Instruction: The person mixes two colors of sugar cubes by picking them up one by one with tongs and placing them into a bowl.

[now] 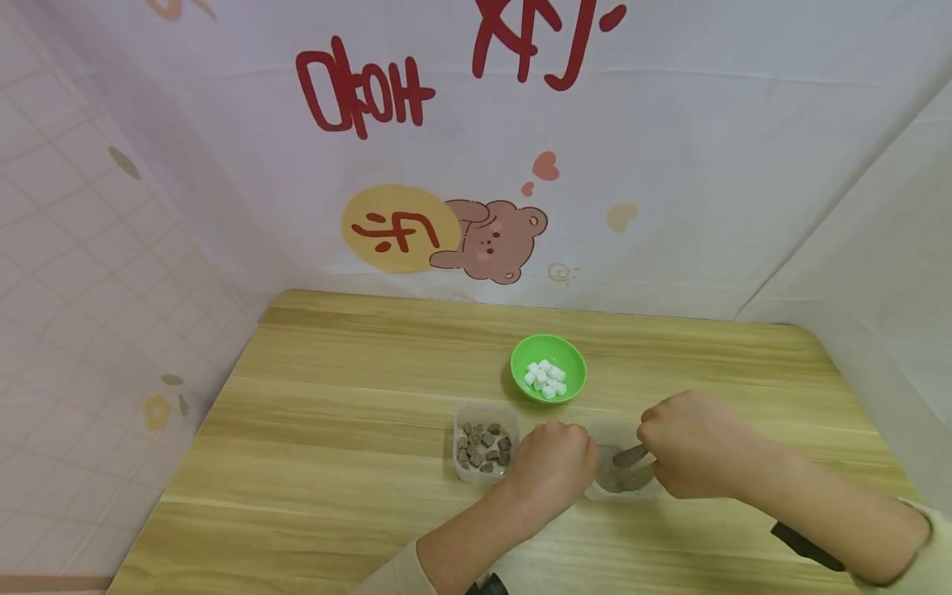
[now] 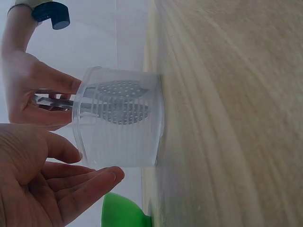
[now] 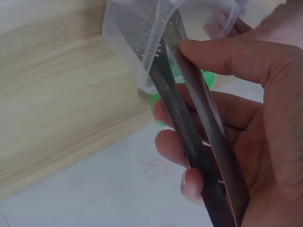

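On the wooden table (image 1: 335,430), a clear box of brown cubes (image 1: 485,450) sits left of the empty clear tub (image 1: 621,471), the left hand (image 1: 552,467) rests open-fingered beside that tub, and the right hand (image 1: 695,446) pinches metal tongs (image 1: 632,456) dipping into it, behind which stands a green bowl (image 1: 548,368).

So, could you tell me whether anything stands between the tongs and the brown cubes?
Yes: the left hand lies between the clear tub, where the right hand holds the tongs, and the tub of brown cubes.
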`<state>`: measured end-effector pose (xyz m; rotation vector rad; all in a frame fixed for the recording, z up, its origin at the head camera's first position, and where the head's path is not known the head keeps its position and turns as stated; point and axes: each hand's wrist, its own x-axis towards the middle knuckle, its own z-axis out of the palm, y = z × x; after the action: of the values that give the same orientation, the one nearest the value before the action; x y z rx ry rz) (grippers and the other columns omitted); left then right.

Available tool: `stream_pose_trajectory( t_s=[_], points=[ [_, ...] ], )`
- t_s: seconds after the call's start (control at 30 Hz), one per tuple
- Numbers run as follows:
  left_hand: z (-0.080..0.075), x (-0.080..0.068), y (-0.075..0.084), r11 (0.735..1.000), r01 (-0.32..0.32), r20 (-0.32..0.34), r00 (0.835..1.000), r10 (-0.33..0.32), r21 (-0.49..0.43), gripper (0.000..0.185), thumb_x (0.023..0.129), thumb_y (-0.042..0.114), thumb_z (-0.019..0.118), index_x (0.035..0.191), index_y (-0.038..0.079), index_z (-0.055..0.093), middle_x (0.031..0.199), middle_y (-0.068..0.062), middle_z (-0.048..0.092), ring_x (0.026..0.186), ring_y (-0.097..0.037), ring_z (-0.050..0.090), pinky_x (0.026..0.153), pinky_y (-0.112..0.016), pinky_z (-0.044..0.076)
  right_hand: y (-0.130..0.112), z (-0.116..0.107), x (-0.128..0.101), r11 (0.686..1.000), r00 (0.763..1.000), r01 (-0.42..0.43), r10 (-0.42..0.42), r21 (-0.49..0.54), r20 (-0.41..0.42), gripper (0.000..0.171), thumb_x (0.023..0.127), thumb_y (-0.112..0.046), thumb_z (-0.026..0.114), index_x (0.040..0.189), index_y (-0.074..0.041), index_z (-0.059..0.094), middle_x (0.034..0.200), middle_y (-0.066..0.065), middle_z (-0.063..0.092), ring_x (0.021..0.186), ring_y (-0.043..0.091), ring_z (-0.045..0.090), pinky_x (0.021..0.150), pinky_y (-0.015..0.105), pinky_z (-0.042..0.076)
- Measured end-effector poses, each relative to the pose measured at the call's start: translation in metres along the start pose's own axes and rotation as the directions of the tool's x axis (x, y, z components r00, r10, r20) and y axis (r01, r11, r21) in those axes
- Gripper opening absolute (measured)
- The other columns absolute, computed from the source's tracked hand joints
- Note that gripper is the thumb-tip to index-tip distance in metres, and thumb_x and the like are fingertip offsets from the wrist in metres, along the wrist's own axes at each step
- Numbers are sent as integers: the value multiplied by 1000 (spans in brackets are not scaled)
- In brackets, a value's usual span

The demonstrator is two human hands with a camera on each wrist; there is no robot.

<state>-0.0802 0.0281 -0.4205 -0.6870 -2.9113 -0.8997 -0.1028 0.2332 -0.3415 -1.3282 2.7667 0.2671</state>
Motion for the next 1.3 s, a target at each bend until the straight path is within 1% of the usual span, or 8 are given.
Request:
stream_pose_trajectory(
  t_s=[0.4,0.53,0.7,0.9,1.03,1.13,1.23,1.3],
  points=[
    [0,0,1,1000,-7,-24,1000,7,19,51,98,10,61,52,18,39,48,9,32,44,-4,30,37,-21,30,-3,2,2,980,995,90,-96,-179,-30,46,62,4,62,59,-21,24,64,-8,15,64,11,9,55,28,10],
    [0,0,1,1000,-9,-22,1000,9,14,51,98,10,60,53,18,39,49,9,32,44,-4,29,37,-20,30,-2,0,-1,986,994,94,-99,-137,-36,46,65,2,68,58,-21,29,62,-9,20,63,9,11,54,26,12],
    [0,-1,1,1000,-4,-13,1000,4,1,50,97,9,59,53,18,37,49,10,28,44,-4,27,36,-21,30,5,-2,-7,999,998,42,-42,-16,-40,40,70,-10,82,62,-21,45,62,-13,32,58,4,21,50,22,24],
    [0,-1,0,1000,-11,-12,1000,11,-10,51,97,7,58,53,18,37,49,11,27,44,-3,26,36,-19,28,14,-3,-12,997,985,48,-38,54,-165,38,67,-12,87,64,-23,51,64,-18,36,57,-2,25,48,21,29],
    [0,-1,0,1000,-19,-12,1000,19,-5,51,98,7,59,53,18,37,49,11,27,43,-3,27,36,-18,28,19,-5,-17,996,974,32,-13,80,-226,30,67,-15,90,70,-22,61,67,-20,46,57,-6,33,47,21,35],
    [0,0,-1,1000,-24,-6,1000,24,2,51,98,8,59,53,18,38,49,11,29,43,-3,28,36,-18,28,23,-8,-21,996,959,7,19,94,-284,27,66,-16,92,76,-22,67,72,-18,55,57,-8,38,46,21,36],
    [0,0,-1,1000,-23,-4,1000,23,1,50,98,8,60,53,18,40,48,11,30,43,-3,30,36,-18,29,27,-11,-23,995,933,-5,39,98,-357,25,65,-18,91,80,-22,72,76,-18,61,56,-9,42,44,19,36],
    [1,0,-1,1000,-21,-3,1000,21,-3,50,98,8,60,53,18,40,48,11,31,43,-3,31,36,-19,29,30,-13,-24,996,910,-3,40,90,-413,13,79,-29,85,82,-22,74,78,-17,64,54,-9,45,43,18,35]
  ],
)
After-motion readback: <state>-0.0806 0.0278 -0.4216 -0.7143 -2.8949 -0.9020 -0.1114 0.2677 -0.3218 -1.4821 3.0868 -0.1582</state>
